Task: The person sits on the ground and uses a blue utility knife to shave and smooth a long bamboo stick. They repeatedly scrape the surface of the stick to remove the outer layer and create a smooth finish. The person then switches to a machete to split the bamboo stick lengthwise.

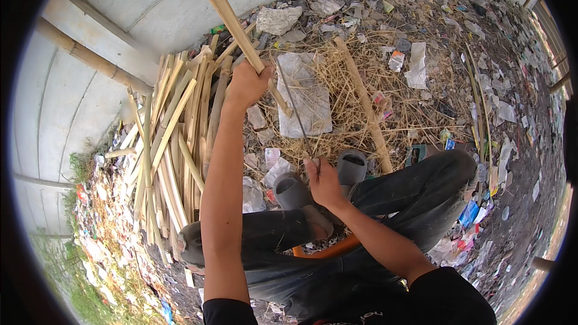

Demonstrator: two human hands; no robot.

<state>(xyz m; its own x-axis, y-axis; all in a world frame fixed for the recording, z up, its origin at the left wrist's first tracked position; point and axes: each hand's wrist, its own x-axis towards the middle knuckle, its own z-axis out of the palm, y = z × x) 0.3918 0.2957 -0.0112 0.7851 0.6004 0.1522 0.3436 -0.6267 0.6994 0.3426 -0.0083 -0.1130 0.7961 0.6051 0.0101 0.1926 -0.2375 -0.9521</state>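
My left hand (247, 84) is closed around a split bamboo strip (226, 15), which slants from the top edge down to the right. The strip's lower end comes out below my fist, above a flat pale stone slab (310, 99) on the ground. In front of my knees, my right hand (325, 183) grips a long knife (293, 105). Its thin dark blade points up and away, seen nearly edge-on. The blade passes close to the strip's lower end; whether they touch I cannot tell. My fist hides the knife's handle.
Split bamboo pieces (174, 138) lie heaped on the left by a concrete wall (162, 0). A bamboo pole (364, 105) lies right of the slab among straw-like shavings (397, 114). A pale rock (278, 20) sits farther back. Grey sandals (352, 167) and litter are near; I sit on something orange (331, 248).
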